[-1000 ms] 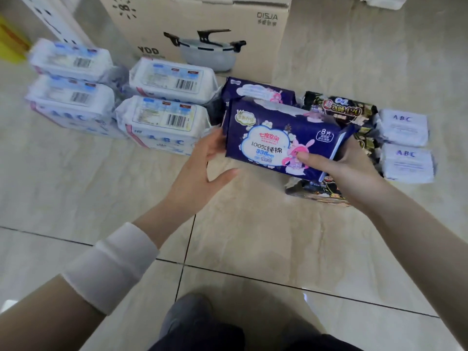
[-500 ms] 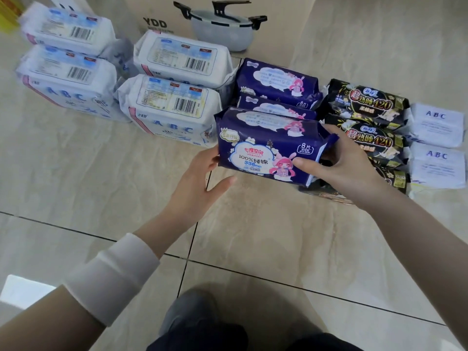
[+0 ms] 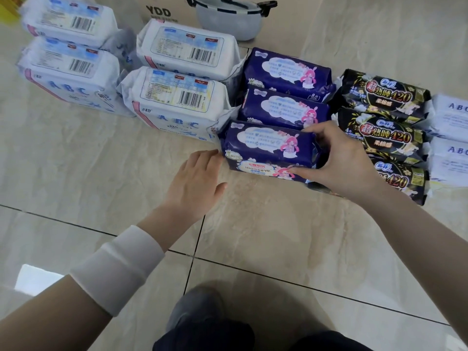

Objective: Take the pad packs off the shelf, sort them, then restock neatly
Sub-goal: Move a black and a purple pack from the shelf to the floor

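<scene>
Pad packs lie sorted in rows on the tiled floor. My right hand (image 3: 340, 162) grips the right end of a dark blue pack (image 3: 266, 148) that sits on the floor as the nearest of three blue packs. My left hand (image 3: 196, 179) is flat and relaxed, its fingertips touching that pack's left end. Behind it lie two more blue packs (image 3: 283, 110). Large white ABC packs (image 3: 174, 102) stand to the left. Black packs (image 3: 382, 133) lie to the right, and small white ABC packs (image 3: 448, 117) at the far right edge.
A cardboard box (image 3: 162, 11) printed with a pot stands behind the rows. My dark shoe and trouser leg (image 3: 202, 323) show at the bottom centre. Bare beige tiles stretch in front of the packs.
The blue pack went from held in the air to lying on the floor in front of the other two. My left hand slid off its end and flattened.
</scene>
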Action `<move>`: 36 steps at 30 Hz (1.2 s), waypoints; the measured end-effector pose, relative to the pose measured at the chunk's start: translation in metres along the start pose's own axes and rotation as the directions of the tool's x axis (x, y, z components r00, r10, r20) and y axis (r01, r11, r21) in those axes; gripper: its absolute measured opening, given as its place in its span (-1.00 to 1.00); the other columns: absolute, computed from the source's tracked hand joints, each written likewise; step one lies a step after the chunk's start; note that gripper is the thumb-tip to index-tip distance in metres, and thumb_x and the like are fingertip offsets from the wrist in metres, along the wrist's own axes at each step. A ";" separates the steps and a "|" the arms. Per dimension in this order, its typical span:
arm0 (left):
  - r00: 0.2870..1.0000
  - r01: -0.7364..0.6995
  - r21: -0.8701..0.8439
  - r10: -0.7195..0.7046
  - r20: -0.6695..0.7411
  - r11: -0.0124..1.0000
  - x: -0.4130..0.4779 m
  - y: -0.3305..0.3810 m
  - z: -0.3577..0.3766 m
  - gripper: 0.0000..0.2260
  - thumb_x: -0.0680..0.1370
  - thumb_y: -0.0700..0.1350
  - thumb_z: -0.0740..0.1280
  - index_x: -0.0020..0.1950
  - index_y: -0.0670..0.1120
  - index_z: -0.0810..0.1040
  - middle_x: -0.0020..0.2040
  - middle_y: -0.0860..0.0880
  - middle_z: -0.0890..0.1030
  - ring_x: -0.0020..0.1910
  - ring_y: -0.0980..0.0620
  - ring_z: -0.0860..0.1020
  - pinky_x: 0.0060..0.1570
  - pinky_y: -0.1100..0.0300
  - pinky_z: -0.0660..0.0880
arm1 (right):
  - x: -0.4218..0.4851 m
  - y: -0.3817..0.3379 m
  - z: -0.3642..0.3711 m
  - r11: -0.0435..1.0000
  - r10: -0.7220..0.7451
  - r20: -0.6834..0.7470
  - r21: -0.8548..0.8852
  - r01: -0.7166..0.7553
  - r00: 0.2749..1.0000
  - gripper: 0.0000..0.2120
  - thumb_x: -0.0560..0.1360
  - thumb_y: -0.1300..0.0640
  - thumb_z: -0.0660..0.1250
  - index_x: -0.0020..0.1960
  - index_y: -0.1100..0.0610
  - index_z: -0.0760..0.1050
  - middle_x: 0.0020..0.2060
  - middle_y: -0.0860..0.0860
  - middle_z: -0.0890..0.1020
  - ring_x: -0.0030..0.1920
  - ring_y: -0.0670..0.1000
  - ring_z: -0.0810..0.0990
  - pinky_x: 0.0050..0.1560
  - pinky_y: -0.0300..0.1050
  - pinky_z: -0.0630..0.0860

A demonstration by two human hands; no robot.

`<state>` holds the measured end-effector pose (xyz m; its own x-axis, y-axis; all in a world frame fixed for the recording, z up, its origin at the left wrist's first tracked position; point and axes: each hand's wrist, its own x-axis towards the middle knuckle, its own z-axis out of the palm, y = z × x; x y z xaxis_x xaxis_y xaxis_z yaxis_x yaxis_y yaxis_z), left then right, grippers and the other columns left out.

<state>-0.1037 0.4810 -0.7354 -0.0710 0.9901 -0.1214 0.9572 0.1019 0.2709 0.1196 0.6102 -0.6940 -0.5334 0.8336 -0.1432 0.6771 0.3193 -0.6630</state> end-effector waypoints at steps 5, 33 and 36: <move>1.000 -0.012 0.032 0.013 -0.012 0.999 -0.003 -0.002 0.003 -0.46 0.25 -0.19 0.55 0.18 -0.25 0.50 0.06 -0.19 0.60 -0.01 -0.23 0.58 -0.07 -0.03 0.53 | -0.003 0.005 0.009 0.993 -0.014 -0.044 -0.115 0.009 0.999 -0.30 0.17 0.00 0.60 0.22 0.12 0.41 0.08 0.09 0.57 0.08 0.08 0.54 0.06 0.02 0.51; 0.996 0.018 -0.014 -0.016 0.087 1.000 0.003 0.021 0.000 -0.57 0.43 -0.16 0.42 0.24 -0.27 0.43 0.16 -0.21 0.52 0.14 -0.21 0.48 0.12 -0.03 0.43 | -0.016 0.023 0.022 0.804 -0.327 -0.248 -0.581 0.130 0.912 -0.40 0.28 -0.20 0.48 0.11 0.22 0.53 -0.04 0.19 0.55 0.03 0.17 0.36 -0.04 0.12 0.41; 0.995 0.023 -0.006 -0.023 0.097 1.000 0.003 0.021 0.000 -0.56 0.39 -0.17 0.45 0.21 -0.29 0.45 0.11 -0.22 0.55 0.09 -0.23 0.51 0.07 -0.05 0.46 | -0.016 0.023 0.023 0.814 -0.323 -0.262 -0.567 0.125 0.910 -0.41 0.30 -0.21 0.46 0.11 0.22 0.53 -0.04 0.19 0.55 0.03 0.16 0.34 -0.04 0.11 0.40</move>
<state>-0.0835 0.4861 -0.7297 -0.0651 0.9734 -0.2196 0.9534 0.1256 0.2742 0.1320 0.5942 -0.7240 -0.5708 0.7732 0.2761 0.7718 0.6201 -0.1409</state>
